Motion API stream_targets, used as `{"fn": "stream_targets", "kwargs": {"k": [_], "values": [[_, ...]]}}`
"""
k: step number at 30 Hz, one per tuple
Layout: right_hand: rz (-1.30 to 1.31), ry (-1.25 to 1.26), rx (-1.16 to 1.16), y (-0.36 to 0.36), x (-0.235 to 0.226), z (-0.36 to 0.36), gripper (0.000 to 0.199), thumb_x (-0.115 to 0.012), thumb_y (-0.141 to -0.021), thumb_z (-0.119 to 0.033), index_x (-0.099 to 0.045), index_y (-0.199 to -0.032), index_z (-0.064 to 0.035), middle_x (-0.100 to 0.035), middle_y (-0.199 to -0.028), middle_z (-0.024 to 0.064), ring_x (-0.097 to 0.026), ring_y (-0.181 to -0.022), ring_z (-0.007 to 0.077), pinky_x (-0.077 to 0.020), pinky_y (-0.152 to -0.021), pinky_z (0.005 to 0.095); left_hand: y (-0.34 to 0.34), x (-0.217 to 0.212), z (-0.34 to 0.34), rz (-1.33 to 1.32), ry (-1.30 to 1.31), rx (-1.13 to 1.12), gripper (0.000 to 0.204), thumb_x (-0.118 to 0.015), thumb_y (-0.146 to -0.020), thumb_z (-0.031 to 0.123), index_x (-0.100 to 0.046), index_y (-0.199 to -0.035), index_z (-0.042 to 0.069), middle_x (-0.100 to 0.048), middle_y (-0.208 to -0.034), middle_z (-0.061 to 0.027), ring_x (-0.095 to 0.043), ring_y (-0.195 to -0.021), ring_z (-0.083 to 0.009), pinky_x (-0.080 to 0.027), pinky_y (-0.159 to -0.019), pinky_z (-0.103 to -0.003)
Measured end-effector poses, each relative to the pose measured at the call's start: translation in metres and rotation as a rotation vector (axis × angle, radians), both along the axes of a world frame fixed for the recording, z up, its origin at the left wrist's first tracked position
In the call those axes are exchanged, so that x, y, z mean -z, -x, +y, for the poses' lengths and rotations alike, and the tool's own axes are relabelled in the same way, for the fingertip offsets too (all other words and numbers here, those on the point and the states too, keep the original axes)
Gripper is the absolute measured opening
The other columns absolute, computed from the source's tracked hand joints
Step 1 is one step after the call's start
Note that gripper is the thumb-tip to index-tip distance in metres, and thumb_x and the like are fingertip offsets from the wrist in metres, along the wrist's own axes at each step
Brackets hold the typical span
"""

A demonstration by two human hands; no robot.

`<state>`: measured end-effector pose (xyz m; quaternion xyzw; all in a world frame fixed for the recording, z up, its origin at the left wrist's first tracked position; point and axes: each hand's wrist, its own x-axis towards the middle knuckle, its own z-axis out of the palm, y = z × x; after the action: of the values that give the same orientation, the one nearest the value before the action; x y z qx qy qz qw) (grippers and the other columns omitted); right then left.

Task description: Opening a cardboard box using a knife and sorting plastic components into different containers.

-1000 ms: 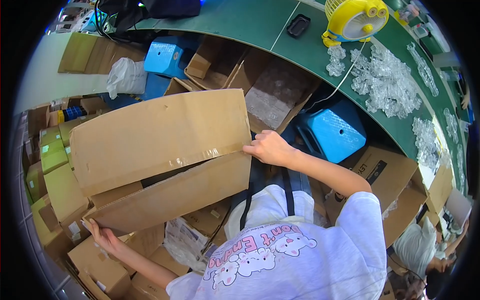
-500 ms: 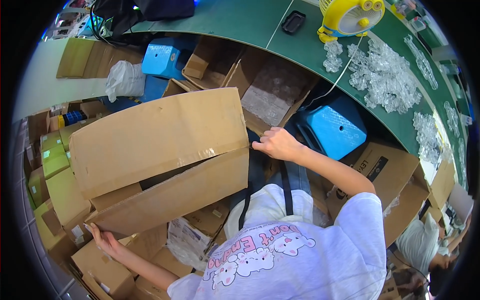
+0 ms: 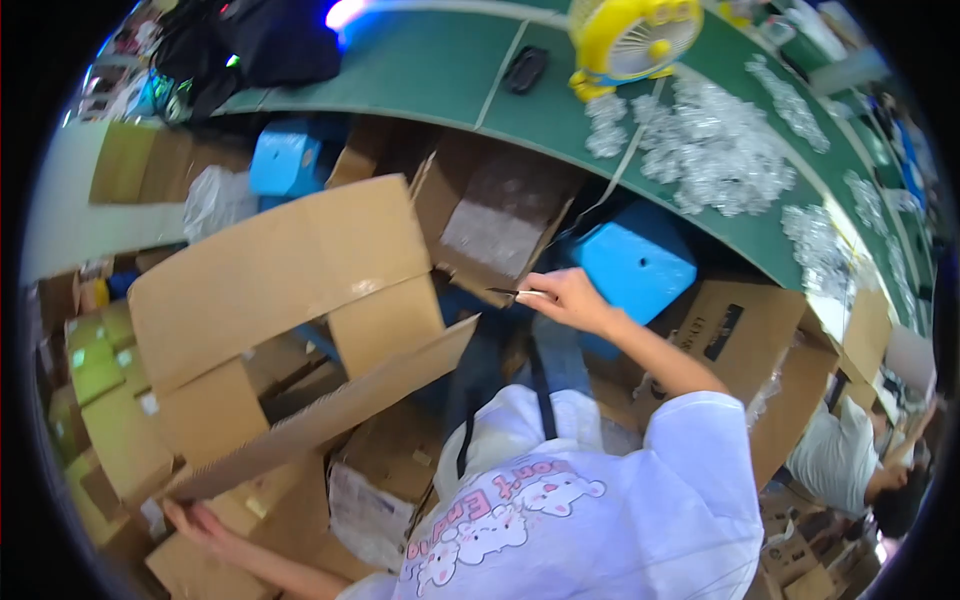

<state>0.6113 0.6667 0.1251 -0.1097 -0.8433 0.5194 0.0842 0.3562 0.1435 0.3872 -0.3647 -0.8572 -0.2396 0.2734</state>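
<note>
A large cardboard box (image 3: pixel 285 270) stands in front of me, tilted, with its long flaps parted and its inside partly visible. At the lower left end of its near flap (image 3: pixel 340 415), my left hand (image 3: pixel 205 530) grips the corner; motion blurs its fingers a little. My right hand (image 3: pixel 562 298) is closed around a small knife (image 3: pixel 520 292) with a dark, thin blade pointing left. That hand is up in the air, to the right of the box and apart from it.
A green workbench (image 3: pixel 420 85) runs along the far side, bearing a yellow fan (image 3: pixel 640 45) and a heap of clear plastic pieces (image 3: pixel 715 145). Under it are a blue stool (image 3: pixel 635 265) and an open carton (image 3: pixel 500 215). More cartons (image 3: pixel 125 425) crowd the left. Another person (image 3: pixel 840 460) is at far right.
The box's near flap has swung away from the far one, opening the top. My right hand has moved off the box's right edge, and the knife now shows in it.
</note>
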Motion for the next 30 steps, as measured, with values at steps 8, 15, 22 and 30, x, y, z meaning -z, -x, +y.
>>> {"fn": "stream_targets", "kwargs": {"k": [8, 15, 22, 30], "values": [[-0.041, 0.269, 1.229, -0.153, 0.097, 0.079, 0.018, -0.052, -0.079, -0.024, -0.059, -0.08, -0.0072, -0.053, -0.058, 0.0022, -0.049, -0.055, 0.0067, -0.0396, -0.051, 0.0235, -0.067, -0.018, 0.123, 0.489, 0.258, -0.349, 0.025, -0.05, -0.082, 0.023, -0.055, -0.095, 0.003, -0.056, -0.099, -0.0142, -0.051, -0.094, -0.0306, -0.033, -0.086, -0.044], [-0.38, -0.069, 1.854, -0.255, 0.105, 0.2, 0.037, -0.054, -0.074, -0.041, -0.062, -0.09, -0.0086, -0.062, -0.082, 0.0084, -0.059, -0.076, 0.023, -0.0434, -0.067, 0.0326, -0.083, -0.034, 0.15, 0.544, 0.408, -0.292, 0.02, -0.047, -0.083, 0.02, -0.054, -0.09, 0.003, -0.056, -0.094, -0.014, -0.052, -0.086, -0.0296, -0.041, -0.074, -0.038], [-0.343, -0.155, 1.843, -0.249, 0.113, 0.245, 0.049, -0.056, -0.074, -0.035, -0.051, -0.108, -0.0006, -0.054, -0.104, 0.0171, -0.052, -0.094, 0.0264, -0.0377, -0.083, 0.0325, -0.051, -0.017, 0.104, 0.462, 0.247, -0.263, 0.028, -0.047, -0.083, 0.025, -0.054, -0.095, 0.0, -0.054, -0.101, -0.0172, -0.05, -0.091, -0.0313, -0.039, -0.079, -0.037], [0.242, 0.089, 0.632, -0.011, -0.027, 0.059, 0.038, -0.068, -0.061, -0.023, -0.058, -0.093, -0.0062, -0.056, -0.087, 0.0091, -0.053, -0.08, 0.0227, -0.043, -0.072, 0.0321, -0.053, -0.061, 0.106, -0.537, -0.726, -0.862, 0.039, -0.047, -0.08, 0.027, -0.053, -0.102, -0.004, -0.051, -0.106, -0.0213, -0.047, -0.099, -0.0326, -0.036, -0.086, -0.039]]}}
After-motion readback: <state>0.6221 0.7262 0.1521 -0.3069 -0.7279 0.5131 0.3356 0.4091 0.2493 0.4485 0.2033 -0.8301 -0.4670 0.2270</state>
